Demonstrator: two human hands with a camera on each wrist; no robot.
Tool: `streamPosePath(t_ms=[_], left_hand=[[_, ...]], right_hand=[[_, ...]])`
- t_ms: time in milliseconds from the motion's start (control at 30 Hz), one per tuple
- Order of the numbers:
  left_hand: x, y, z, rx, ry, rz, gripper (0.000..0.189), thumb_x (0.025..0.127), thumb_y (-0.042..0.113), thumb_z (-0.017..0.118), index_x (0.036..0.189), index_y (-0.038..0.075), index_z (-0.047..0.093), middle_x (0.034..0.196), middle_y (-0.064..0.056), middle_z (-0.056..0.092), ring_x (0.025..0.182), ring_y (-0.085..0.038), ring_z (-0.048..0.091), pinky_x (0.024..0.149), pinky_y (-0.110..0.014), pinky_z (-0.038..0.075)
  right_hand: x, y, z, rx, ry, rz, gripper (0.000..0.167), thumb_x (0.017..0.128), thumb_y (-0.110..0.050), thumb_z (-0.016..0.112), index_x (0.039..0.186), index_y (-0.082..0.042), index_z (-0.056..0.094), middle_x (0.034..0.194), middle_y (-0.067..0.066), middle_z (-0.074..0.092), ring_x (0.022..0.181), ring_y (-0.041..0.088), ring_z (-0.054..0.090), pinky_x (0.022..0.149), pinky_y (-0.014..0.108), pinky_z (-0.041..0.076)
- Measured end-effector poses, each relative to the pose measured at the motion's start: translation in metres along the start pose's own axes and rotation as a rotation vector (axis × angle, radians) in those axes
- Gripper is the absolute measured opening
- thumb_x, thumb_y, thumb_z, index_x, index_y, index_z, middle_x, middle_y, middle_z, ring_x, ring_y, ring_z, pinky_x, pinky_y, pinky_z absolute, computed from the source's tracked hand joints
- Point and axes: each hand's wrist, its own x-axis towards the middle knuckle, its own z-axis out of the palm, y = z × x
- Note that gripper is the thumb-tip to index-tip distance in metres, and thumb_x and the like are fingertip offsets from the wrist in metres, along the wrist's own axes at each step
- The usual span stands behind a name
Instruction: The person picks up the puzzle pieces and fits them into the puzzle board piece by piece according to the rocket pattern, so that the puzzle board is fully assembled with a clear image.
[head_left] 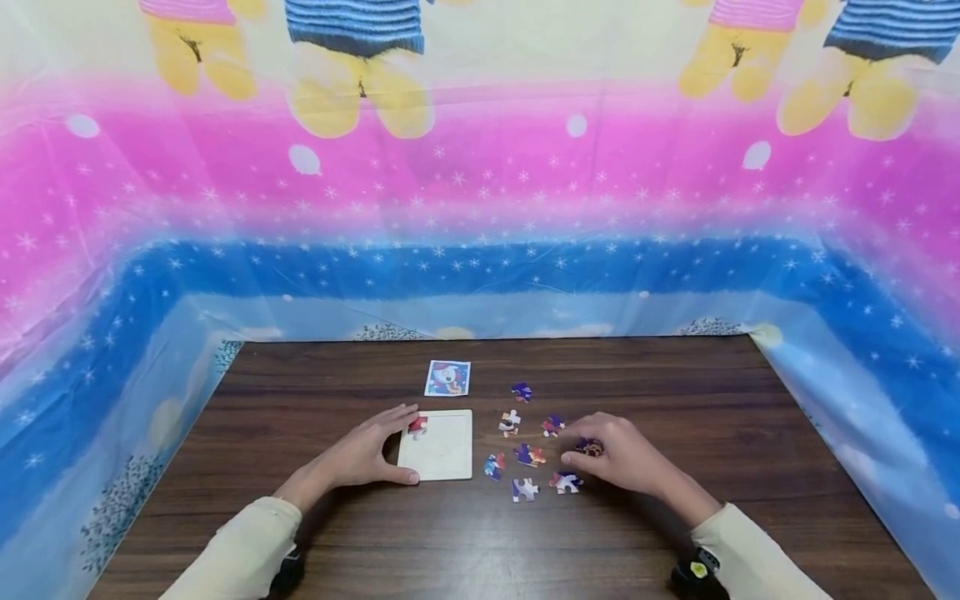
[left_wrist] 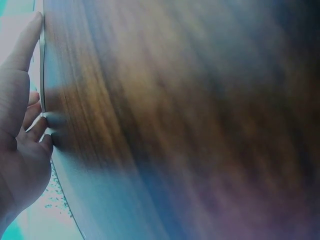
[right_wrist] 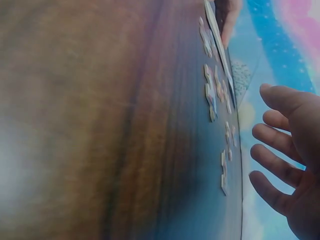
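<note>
A white square puzzle tray (head_left: 438, 454) lies on the table, with a red-and-white puzzle piece (head_left: 418, 427) in its upper left corner. My left hand (head_left: 367, 450) holds the tray at its left side, thumb at the near corner and fingers at the far one. In the right wrist view my right hand (right_wrist: 297, 150) has its fingers loosely bent and spread, holding nothing. From the head view that right hand (head_left: 618, 454) hovers over a dark, patterned puzzle piece (head_left: 590, 447), visible between thumb and fingers. Near its fingertips lies a purple piece (head_left: 553, 426).
Several loose puzzle pieces lie between tray and right hand, among them a white-and-purple one (head_left: 525, 489) and a blue-and-red one (head_left: 493, 466). Beyond the tray is a small picture card (head_left: 447, 378). A printed cloth (head_left: 495, 267) borders the brown table (head_left: 337, 375).
</note>
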Motion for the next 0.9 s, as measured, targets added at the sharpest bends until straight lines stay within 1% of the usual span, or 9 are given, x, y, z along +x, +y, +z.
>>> streamPosePath(t_ms=[167,267,400,500,667,800,900], left_hand=[[0.000,0.001,0.000,-0.002,-0.003,-0.004,0.102,0.080,0.058,0.082,0.156,0.004,0.041,0.164,-0.013,0.035,0.152,-0.037,0.028,0.116,-0.062,0.032],[0.000,0.001,-0.001,-0.002,-0.004,-0.006,0.102,0.080,0.058,0.082,0.156,0.004,0.041,0.164,-0.013,0.035,0.152,-0.037,0.028,0.116,-0.062,0.032],[0.000,0.001,-0.001,-0.003,-0.004,-0.009,0.102,0.080,0.058,0.082,0.156,0.004,0.041,0.164,-0.012,0.035,0.152,-0.037,0.028,0.116,-0.061,0.032],[0.000,0.001,-0.001,-0.002,-0.005,-0.011,0.102,0.080,0.058,0.082,0.156,0.004,0.041,0.164,-0.012,0.035,0.152,-0.037,0.028,0.116,-0.061,0.032],[0.000,0.000,-0.001,-0.003,-0.005,-0.008,0.103,0.080,0.060,0.081,0.156,0.004,0.041,0.164,-0.012,0.035,0.152,-0.037,0.028,0.116,-0.061,0.032],[0.000,-0.001,0.000,-0.002,-0.004,-0.009,0.104,0.080,0.062,0.080,0.156,0.004,0.041,0.164,-0.012,0.036,0.152,-0.036,0.029,0.116,-0.061,0.033],[0.000,-0.001,0.000,-0.005,-0.004,-0.013,0.103,0.080,0.061,0.081,0.156,0.004,0.041,0.164,-0.012,0.035,0.153,-0.036,0.028,0.116,-0.060,0.033]], right_hand=[[-0.013,-0.004,0.000,-0.012,-0.045,-0.018,0.038,0.098,-0.043,0.068,0.127,-0.018,0.073,0.124,-0.002,0.072,0.115,0.020,0.067,0.092,0.047,0.056],[-0.020,-0.005,0.001,-0.011,-0.064,-0.020,0.037,0.098,-0.041,0.069,0.127,-0.019,0.074,0.124,-0.002,0.072,0.117,0.023,0.067,0.094,0.049,0.055],[-0.026,-0.006,0.002,-0.009,-0.073,-0.010,0.036,0.096,-0.039,0.073,0.125,-0.019,0.075,0.122,-0.002,0.073,0.116,0.023,0.067,0.094,0.049,0.056],[-0.028,-0.006,0.003,-0.008,-0.086,0.008,0.037,0.094,-0.039,0.075,0.125,-0.019,0.075,0.122,-0.002,0.073,0.118,0.024,0.067,0.095,0.050,0.055],[-0.030,-0.007,0.004,-0.026,-0.117,0.039,0.040,0.094,-0.041,0.075,0.127,-0.018,0.074,0.127,0.000,0.071,0.128,0.034,0.061,0.102,0.056,0.050],[-0.031,-0.008,0.006,-0.041,-0.127,0.052,0.041,0.094,-0.040,0.075,0.127,-0.016,0.074,0.127,0.004,0.071,0.129,0.039,0.059,0.102,0.059,0.048],[-0.031,-0.008,0.008,-0.062,-0.130,0.059,0.040,0.094,-0.036,0.076,0.127,-0.014,0.074,0.128,0.010,0.070,0.128,0.041,0.059,0.102,0.060,0.048]])
